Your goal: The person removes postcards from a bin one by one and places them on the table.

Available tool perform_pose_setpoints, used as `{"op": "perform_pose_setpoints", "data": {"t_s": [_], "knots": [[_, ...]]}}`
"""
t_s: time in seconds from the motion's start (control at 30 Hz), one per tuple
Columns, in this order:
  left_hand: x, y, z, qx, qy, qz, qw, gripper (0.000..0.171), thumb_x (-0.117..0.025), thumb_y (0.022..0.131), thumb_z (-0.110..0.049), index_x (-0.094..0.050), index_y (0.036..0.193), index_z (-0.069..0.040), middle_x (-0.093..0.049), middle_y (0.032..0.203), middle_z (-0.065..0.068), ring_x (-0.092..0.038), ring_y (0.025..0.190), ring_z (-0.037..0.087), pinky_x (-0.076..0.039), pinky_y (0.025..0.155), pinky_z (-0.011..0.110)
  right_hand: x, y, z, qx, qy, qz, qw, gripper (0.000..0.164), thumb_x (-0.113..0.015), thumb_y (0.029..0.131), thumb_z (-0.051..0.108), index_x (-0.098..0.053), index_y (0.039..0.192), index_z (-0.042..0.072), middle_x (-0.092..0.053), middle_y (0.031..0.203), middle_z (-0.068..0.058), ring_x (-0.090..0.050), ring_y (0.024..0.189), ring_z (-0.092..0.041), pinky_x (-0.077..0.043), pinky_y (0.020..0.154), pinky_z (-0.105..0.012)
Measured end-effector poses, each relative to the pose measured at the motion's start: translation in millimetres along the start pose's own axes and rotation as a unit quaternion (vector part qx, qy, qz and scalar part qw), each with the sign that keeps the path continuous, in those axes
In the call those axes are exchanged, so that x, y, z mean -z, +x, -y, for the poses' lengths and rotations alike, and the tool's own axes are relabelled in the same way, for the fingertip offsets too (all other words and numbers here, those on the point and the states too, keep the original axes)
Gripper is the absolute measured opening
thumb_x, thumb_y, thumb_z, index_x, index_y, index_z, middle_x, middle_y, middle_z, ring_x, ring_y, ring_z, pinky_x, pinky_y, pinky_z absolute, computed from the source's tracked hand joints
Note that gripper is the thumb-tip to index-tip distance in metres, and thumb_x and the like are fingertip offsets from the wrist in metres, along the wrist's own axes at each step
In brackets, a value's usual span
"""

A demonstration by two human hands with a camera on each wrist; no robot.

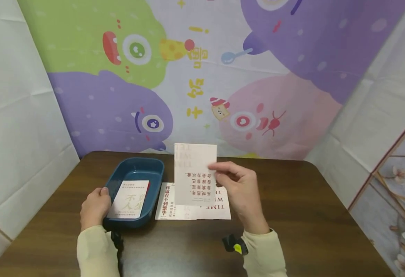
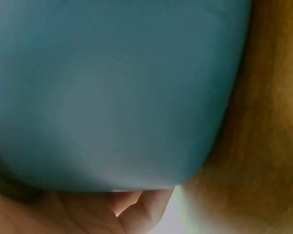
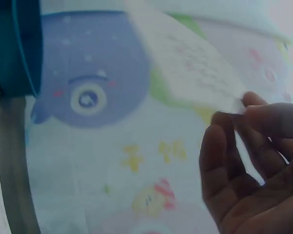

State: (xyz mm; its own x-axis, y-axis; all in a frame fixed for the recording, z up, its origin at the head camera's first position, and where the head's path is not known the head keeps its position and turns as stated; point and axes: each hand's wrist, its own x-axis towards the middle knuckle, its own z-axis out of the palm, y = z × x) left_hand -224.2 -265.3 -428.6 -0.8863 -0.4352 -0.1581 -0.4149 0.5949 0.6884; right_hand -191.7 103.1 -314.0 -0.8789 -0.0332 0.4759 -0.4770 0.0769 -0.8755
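Observation:
In the head view my right hand [image 1: 242,192] pinches a white printed card [image 1: 195,181] by its right edge, thumb against fingers, raised above the table. The right wrist view shows that card [image 3: 195,63], blurred, between the thumb and a finger of the right hand [image 3: 263,161]. At the left, my left hand [image 1: 95,206] grips the near-left rim of a dark blue tray [image 1: 155,165]. Inside the tray lies a white card [image 1: 129,200] with red along its edge. The tray's outer wall [image 2: 122,97] fills most of the left wrist view, with part of the left hand [image 2: 88,212] below.
Several printed cards [image 1: 166,204] lie flat on the brown wooden table [image 1: 292,215], right of the tray and partly behind the raised card. A cloth with cartoon figures [image 1: 195,77] hangs behind the table, between white side sheets [image 1: 22,77].

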Motion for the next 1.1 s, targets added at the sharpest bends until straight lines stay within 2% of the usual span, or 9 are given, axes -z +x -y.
{"op": "perform_pose_setpoints", "data": {"t_s": [0.1,0.27,0.63,0.87,0.97,1.1], "knots": [[0.6,-0.8,-0.3,0.004,0.0,-0.001,1.0,0.061,-0.016,0.105,-0.039,-0.033,0.145,0.004,-0.033,0.147,0.039,-0.032,0.127,0.062,-0.028,0.103,0.073,17.9,1.4,-1.2,-0.028,0.017,-0.026,0.999,0.018,-0.064,0.089,-0.005,-0.075,0.101,0.002,-0.072,0.095,-0.015,-0.061,0.072,-0.026,-0.056,0.06,-0.026],[2.9,-1.2,-1.8,0.002,0.001,-0.002,1.0,0.061,-0.017,0.105,-0.039,-0.033,0.145,0.004,-0.033,0.147,0.039,-0.032,0.127,0.062,-0.028,0.104,0.073,37.3,3.3,0.8,-0.024,0.024,-0.047,0.998,0.018,-0.064,0.089,-0.005,-0.073,0.104,-0.001,-0.068,0.093,-0.012,-0.058,0.07,-0.027,-0.056,0.056,-0.027],[-0.5,0.3,-1.2,0.001,-0.001,0.0,1.0,0.061,-0.016,0.105,-0.039,-0.035,0.144,0.004,-0.034,0.146,0.039,-0.033,0.126,0.061,-0.028,0.103,0.073,54.8,5.5,-7.1,-0.034,0.01,-0.068,0.997,0.016,-0.063,0.09,-0.006,-0.071,0.103,-0.003,-0.067,0.093,-0.008,-0.058,0.071,-0.025,-0.055,0.055,-0.026],[-1.1,-1.0,-4.3,0.012,-0.012,0.005,0.9999,0.062,-0.017,0.105,-0.04,-0.031,0.146,0.005,-0.033,0.148,0.039,-0.032,0.128,0.061,-0.027,0.104,0.073,67.1,6.1,-10.8,-0.038,0.019,-0.081,0.996,0.013,-0.059,0.092,-0.007,-0.065,0.103,-0.008,-0.062,0.09,-0.009,-0.055,0.074,-0.024,-0.052,0.056,-0.024],[-1.0,-1.4,-4.6,0.015,-0.014,0.005,0.9998,0.063,-0.016,0.105,-0.04,-0.03,0.147,0.004,-0.032,0.148,0.038,-0.031,0.128,0.061,-0.027,0.105,0.073,67.4,11.4,-26.2,-0.065,-0.006,-0.08,0.995,0.013,-0.057,0.092,-0.008,-0.064,0.104,-0.007,-0.06,0.09,-0.01,-0.054,0.074,-0.021,-0.049,0.056,-0.023],[-1.4,-1.0,-2.2,0.015,-0.011,0.004,0.9998,0.063,-0.016,0.105,-0.04,-0.03,0.147,0.004,-0.032,0.149,0.038,-0.03,0.129,0.061,-0.026,0.105,0.073,61.9,17.3,-71.2,-0.144,-0.065,-0.061,0.986,0.016,-0.054,0.089,-0.011,-0.064,0.1,-0.004,-0.059,0.087,-0.011,-0.054,0.071,-0.019,-0.046,0.055,-0.024]]}}
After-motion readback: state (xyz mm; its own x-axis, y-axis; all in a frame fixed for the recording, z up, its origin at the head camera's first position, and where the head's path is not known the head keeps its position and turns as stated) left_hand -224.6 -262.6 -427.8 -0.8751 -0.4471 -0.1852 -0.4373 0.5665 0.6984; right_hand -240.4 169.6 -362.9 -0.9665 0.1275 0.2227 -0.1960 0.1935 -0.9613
